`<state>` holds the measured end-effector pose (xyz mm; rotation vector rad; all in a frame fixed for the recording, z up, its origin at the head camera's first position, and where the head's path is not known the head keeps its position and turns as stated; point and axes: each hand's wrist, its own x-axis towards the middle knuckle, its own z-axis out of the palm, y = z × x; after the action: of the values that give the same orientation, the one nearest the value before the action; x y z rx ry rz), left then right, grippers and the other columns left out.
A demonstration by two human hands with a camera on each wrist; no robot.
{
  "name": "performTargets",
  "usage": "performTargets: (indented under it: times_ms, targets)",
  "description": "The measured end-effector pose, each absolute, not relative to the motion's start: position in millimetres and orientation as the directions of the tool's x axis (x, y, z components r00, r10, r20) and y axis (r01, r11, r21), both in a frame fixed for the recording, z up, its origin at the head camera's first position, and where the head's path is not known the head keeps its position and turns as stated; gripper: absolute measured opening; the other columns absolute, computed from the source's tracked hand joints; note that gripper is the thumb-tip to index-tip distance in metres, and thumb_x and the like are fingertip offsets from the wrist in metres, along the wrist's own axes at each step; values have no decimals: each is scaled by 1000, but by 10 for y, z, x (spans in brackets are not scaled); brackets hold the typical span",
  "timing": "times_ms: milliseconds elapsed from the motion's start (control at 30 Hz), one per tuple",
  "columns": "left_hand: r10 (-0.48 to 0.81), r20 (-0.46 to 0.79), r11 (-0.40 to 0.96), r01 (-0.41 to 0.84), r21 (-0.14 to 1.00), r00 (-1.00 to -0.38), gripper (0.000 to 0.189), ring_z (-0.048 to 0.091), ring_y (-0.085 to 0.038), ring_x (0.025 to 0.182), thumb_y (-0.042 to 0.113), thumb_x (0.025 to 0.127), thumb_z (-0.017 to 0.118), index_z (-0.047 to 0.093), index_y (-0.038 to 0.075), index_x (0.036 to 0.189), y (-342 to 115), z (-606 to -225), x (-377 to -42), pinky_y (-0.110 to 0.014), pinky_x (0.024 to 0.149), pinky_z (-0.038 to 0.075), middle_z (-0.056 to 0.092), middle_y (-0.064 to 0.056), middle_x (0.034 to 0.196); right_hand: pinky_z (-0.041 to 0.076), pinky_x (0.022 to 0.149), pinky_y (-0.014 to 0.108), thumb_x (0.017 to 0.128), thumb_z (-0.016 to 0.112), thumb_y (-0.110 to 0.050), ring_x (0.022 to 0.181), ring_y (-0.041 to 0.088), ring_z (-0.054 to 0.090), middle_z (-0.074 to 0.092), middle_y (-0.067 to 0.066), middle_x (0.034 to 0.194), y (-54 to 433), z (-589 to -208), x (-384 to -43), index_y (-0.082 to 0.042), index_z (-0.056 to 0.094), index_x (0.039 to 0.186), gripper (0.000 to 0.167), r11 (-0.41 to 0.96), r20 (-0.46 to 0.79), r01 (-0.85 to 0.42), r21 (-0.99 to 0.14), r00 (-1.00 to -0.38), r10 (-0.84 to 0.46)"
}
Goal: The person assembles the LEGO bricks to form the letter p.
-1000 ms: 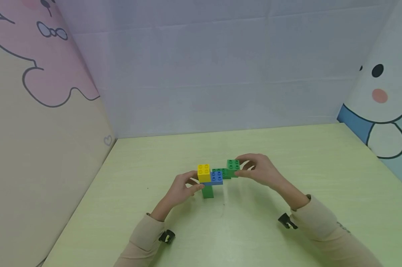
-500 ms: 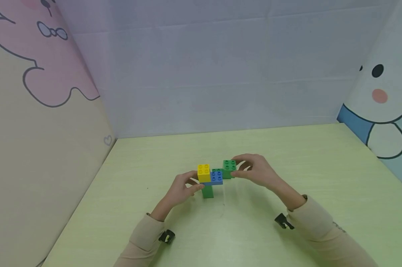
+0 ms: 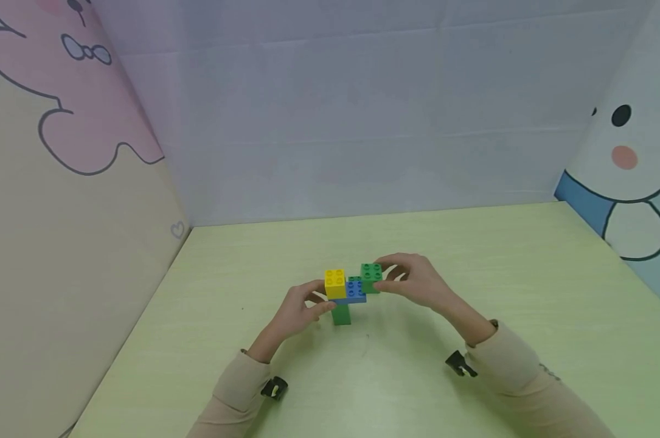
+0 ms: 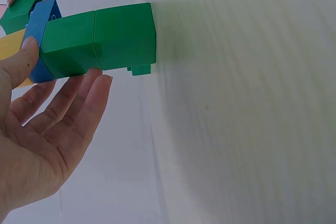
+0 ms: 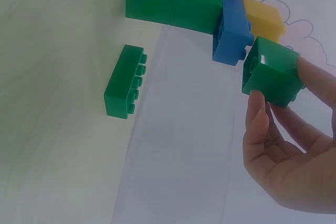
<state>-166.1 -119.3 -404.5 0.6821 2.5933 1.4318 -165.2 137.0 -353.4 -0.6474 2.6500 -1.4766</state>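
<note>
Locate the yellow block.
In the head view, the yellow block sits below centre on the left half of the blue block, between the left hand and the green block held by the right hand.

A pale yellow-green table [image 3: 499, 249] with a faint wood-like grain meets a creased, lavender-white sheet [image 3: 335, 109] hung along its far edge. At left, a cream panel [image 3: 83, 267] carries a pink cartoon figure [image 3: 89, 131] with a bow [image 3: 87, 52], a small outlined heart [image 3: 177, 230] printed lower down. Opposite, a white cartoon character [image 3: 649, 143] shows black eyes, a round pink cheek [image 3: 624, 157] and blue below its face.
</note>
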Motion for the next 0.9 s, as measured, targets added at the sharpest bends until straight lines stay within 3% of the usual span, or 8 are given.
performTargets:
  times_ms: [500,900]
  targets:
    - [431,128,457,338,823,-893,35,62,-24,84,13,85,64,56,5,119,-1183,-4043,-1667,-24,55,52,60,-10,102,49,65,28,79,71,-14,84,21,59,61,11,103,1307,-3577,-1655,0,61,112,37,465,214,-393,-793,-895,-391]
    - [442,142,448,355,820,-886,34,62,-23,83,13,85,64,57,5,117,-1183,-4053,-1673,-24,54,52,61,-10,102,51,75,33,83,68,-16,94,24,58,61,8,106,1235,-3700,-1669,-3,57,114,35,386,180,-350,-854,-893,-413]
